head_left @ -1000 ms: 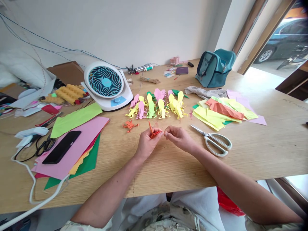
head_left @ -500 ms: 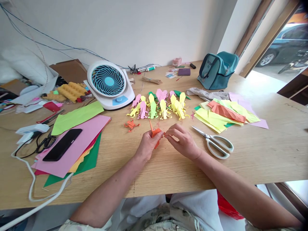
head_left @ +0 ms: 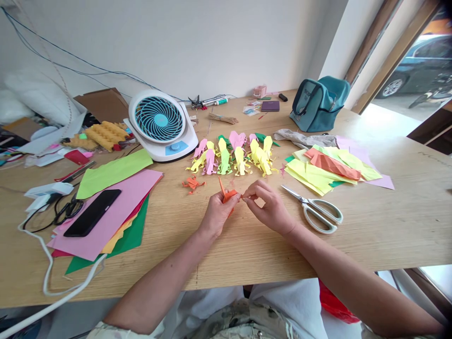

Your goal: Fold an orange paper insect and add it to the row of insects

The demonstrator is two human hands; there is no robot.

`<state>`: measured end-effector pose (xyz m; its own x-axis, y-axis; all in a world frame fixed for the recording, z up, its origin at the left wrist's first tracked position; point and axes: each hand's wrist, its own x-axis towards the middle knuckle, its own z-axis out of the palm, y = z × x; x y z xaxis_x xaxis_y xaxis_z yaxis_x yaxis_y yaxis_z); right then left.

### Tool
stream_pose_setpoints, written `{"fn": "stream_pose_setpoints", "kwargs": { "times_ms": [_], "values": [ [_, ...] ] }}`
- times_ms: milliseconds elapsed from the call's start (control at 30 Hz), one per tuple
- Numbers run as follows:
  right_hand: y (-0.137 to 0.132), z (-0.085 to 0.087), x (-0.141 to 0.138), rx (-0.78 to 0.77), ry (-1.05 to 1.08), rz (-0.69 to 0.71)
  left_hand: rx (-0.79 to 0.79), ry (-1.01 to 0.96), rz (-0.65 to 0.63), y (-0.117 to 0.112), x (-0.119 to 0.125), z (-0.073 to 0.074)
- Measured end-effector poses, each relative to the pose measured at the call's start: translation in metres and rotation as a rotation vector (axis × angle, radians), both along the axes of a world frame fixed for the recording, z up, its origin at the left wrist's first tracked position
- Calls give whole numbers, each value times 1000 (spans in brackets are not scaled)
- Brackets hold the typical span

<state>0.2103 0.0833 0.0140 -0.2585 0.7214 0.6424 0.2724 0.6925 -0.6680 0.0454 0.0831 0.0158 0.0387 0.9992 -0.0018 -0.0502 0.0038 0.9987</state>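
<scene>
An orange folded paper piece (head_left: 230, 194) is pinched in my left hand (head_left: 219, 212), with a narrow strip standing up past the thumb. My right hand (head_left: 267, 205) is closed at the fingertips on a small tip at the right side of this same paper. Both hands are just above the table, close together. A small orange folded paper figure (head_left: 192, 183) lies to the left of my left hand. Behind the hands stand several folded paper figures (head_left: 240, 162) in yellow, pink and green. Scissors with white handles (head_left: 323, 213) lie to the right of my right hand.
At left a black phone (head_left: 92, 213) rests on stacked coloured paper sheets (head_left: 141, 186), near a white cable (head_left: 45, 263). A white fan (head_left: 160, 122) stands behind. Loose paper pieces (head_left: 310, 172) and a teal bag (head_left: 318, 103) occupy the table's right side.
Hardly anything differs. My right fingers have shifted very slightly at the orange paper's tip, and both hands keep their hold.
</scene>
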Motion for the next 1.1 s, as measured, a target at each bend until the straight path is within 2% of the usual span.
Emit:
{"fn": "stream_pose_setpoints", "kwargs": {
  "times_ms": [200, 333, 500, 833, 1100],
  "values": [
    [8, -5, -5, -559, 313, 151, 178, 157, -7, 2, -4, -2],
    [10, -5, -5, -708, 416, 190, 280, 247, -29, 2, -6, 2],
    [11, -5, -5, -732, 510, 244, 303, 288, -35, 2, -5, 3],
    [11, -6, -2, -683, 457, 303, 192, 250, -76, 3, -3, -2],
    [8, -1, -1, -637, 443, 330, 88, 97, -88, 4, -3, 0]
  ]
}}
